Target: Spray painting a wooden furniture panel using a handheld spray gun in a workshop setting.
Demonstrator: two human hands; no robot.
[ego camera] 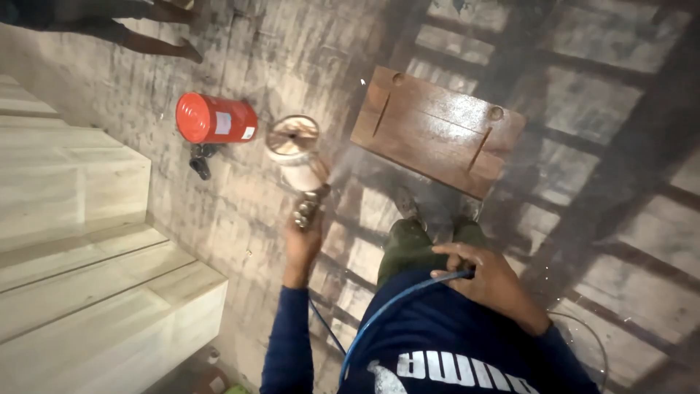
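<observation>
Spray gun (302,175) with a white cup on top is held out over the floor (240,66), left hand (302,244) wrapped shut around its metal grip. It looks rigid and top-heavy, best held by that grip. Right hand (485,281) is closed on a limp blue hose (386,310) at the waist, near a brown panel (437,131) and red can (215,118).

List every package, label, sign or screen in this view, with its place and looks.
Red cylindrical tin can: lying on its side on the floor, upper left, beyond the left hand.
White rectangular paper labels: two on the can's side, one larger, one small near its end.
No signs or screens show.
</observation>
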